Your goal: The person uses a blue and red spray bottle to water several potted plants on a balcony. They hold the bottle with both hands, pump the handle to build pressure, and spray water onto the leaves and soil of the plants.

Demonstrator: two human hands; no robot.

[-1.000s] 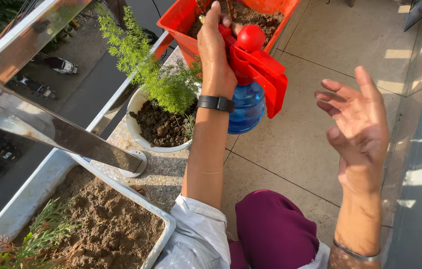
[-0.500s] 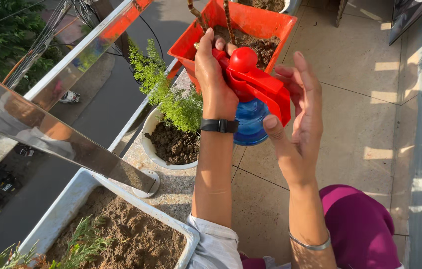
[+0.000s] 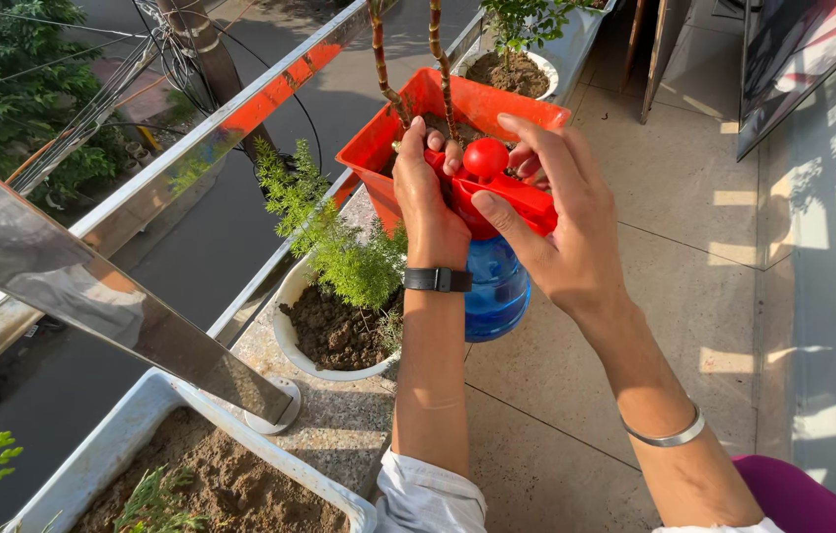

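Observation:
A blue spray bottle with a red pump head hangs in the air over the balcony ledge. My left hand, with a black band on the wrist, grips the front of the red head. My right hand, a silver bangle on its wrist, wraps over the back of the red head, thumb on its side. The nozzle points toward an orange square planter with two bare stems. Below the bottle stands a white round pot with a feathery green plant.
A shiny metal railing runs along the left edge, with a street far below. A white rectangular planter with soil sits near me at the bottom left. More pots stand further along the ledge. Beige floor tiles lie on the right.
My right hand came in from the open air on the right and closed over the back of the red pump head. The view tilted up along the ledge.

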